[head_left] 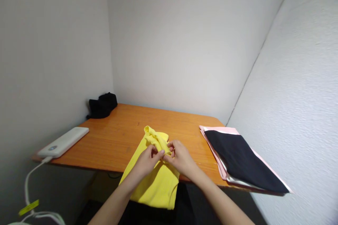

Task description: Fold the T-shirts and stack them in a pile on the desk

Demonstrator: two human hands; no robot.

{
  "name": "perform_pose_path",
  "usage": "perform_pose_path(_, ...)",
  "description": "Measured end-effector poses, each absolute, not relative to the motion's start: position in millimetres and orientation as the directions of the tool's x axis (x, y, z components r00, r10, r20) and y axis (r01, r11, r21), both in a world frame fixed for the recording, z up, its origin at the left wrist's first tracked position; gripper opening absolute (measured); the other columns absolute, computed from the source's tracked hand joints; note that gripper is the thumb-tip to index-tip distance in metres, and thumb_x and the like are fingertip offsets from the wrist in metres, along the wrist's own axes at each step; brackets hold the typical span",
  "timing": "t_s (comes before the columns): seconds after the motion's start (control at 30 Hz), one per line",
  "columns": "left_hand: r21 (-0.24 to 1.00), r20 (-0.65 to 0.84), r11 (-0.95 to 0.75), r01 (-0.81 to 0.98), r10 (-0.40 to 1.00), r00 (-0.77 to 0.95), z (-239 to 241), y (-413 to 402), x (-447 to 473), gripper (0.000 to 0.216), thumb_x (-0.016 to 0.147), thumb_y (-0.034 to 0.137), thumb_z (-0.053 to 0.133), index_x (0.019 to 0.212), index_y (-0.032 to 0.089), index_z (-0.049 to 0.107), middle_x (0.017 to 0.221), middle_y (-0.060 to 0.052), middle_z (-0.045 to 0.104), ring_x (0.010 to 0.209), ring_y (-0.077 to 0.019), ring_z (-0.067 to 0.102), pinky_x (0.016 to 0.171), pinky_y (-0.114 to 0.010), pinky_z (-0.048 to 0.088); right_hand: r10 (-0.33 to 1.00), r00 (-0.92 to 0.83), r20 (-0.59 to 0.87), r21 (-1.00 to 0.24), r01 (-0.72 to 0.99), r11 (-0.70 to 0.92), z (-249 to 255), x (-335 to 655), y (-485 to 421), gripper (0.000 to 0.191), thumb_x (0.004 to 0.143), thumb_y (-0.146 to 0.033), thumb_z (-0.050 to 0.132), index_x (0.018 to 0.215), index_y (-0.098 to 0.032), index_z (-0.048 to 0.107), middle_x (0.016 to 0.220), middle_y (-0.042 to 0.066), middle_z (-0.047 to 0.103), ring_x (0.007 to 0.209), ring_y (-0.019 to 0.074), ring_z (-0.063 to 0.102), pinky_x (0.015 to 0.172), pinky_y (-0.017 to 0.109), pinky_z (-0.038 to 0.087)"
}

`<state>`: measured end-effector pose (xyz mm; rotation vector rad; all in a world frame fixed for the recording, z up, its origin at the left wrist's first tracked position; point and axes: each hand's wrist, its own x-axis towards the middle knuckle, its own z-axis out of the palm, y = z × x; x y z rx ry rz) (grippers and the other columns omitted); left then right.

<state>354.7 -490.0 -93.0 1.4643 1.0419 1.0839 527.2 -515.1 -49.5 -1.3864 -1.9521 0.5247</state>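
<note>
A yellow garment (155, 186) lies partly on the wooden table and hangs over its front edge toward me. Its far end is bunched and rolled up under my fingers. My left hand (149, 158) pinches the bunched yellow fabric from the left, thumb on top. Close beside it, my right hand (179, 156) grips the same bunched part from the right, fingers curled. The two thumbs nearly meet over the cloth. Some of the fabric between the fingers is hidden.
On the right of the wooden table (113, 144) lies a stack of folded black, white and pink cloths (237, 154), overhanging the front edge. A white power bank (66, 140) with a cable (27, 182) sits at the left edge. Black fabric (102, 105) rests in the back left corner, against the wall.
</note>
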Motion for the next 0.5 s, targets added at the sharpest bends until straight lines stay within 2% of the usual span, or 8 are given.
perform_pose_path(0.13, 0.979, 0.163, -0.182, 0.093, 0.969, 0.188, -95, -492, 366, 0.032, 0.071, 0.045, 0.070, 0.076, 0.019, 0.052, 0.070, 0.000, 0.054, 0.064, -0.0153, 0.050, 0.061, -0.028, 0.037, 0.950, -0.201, 0.239, -0.684, 0.659, 0.312, -38, 530, -523, 0.031, 0.093, -0.037, 0.059, 0.116, -0.017, 0.058, 0.115, 0.008, 0.060, 0.095, 0.0193, 0.061, 0.080, 0.037, 0.054)
perform_pose_path(0.27, 0.978, 0.189, -0.201, 0.049, 0.966, 0.179, -92, -500, 370, 0.028, 0.076, 0.043, 0.063, 0.086, 0.019, 0.053, 0.081, -0.003, 0.060, 0.074, -0.0182, 0.057, 0.069, -0.030, 0.044, 0.947, -0.179, 0.267, -0.687, 0.654, 0.317, -21, 536, -529, 0.036, 0.094, -0.038, 0.058, 0.122, -0.016, 0.056, 0.122, 0.008, 0.057, 0.103, 0.0227, 0.060, 0.087, 0.043, 0.053)
perform_pose_path(0.4, 0.948, 0.312, -0.316, 0.028, 0.944, 0.103, -51, -513, 351, 0.030, 0.083, 0.040, 0.054, 0.105, 0.019, 0.051, 0.102, -0.006, 0.062, 0.094, -0.0201, 0.059, 0.084, -0.032, 0.047, 0.925, -0.119, 0.362, -0.682, 0.643, 0.349, 16, 557, -524, 0.028, 0.095, -0.040, 0.054, 0.112, -0.019, 0.061, 0.113, 0.007, 0.062, 0.095, 0.0190, 0.060, 0.082, 0.036, 0.053)
perform_pose_path(0.47, 0.904, 0.419, -0.420, 0.076, 0.907, 0.025, -13, -519, 330, 0.027, 0.087, 0.039, 0.050, 0.108, 0.021, 0.049, 0.105, -0.005, 0.061, 0.096, -0.0190, 0.059, 0.084, -0.030, 0.048, 0.894, -0.061, 0.445, -0.690, 0.613, 0.385, 45, 576, -522, 0.028, 0.095, -0.041, 0.048, 0.102, -0.019, 0.063, 0.099, 0.005, 0.065, 0.087, 0.0178, 0.059, 0.077, 0.032, 0.050)
perform_pose_path(0.5, 0.880, 0.466, -0.461, 0.117, 0.885, -0.018, 9, -521, 318, 0.025, 0.089, 0.039, 0.048, 0.106, 0.021, 0.050, 0.102, -0.004, 0.062, 0.091, -0.0180, 0.060, 0.080, -0.029, 0.049, 0.864, -0.013, 0.504, -0.699, 0.582, 0.416, 61, 586, -522, 0.028, 0.093, -0.041, 0.047, 0.097, -0.018, 0.063, 0.092, 0.004, 0.065, 0.084, 0.0178, 0.058, 0.074, 0.030, 0.049)
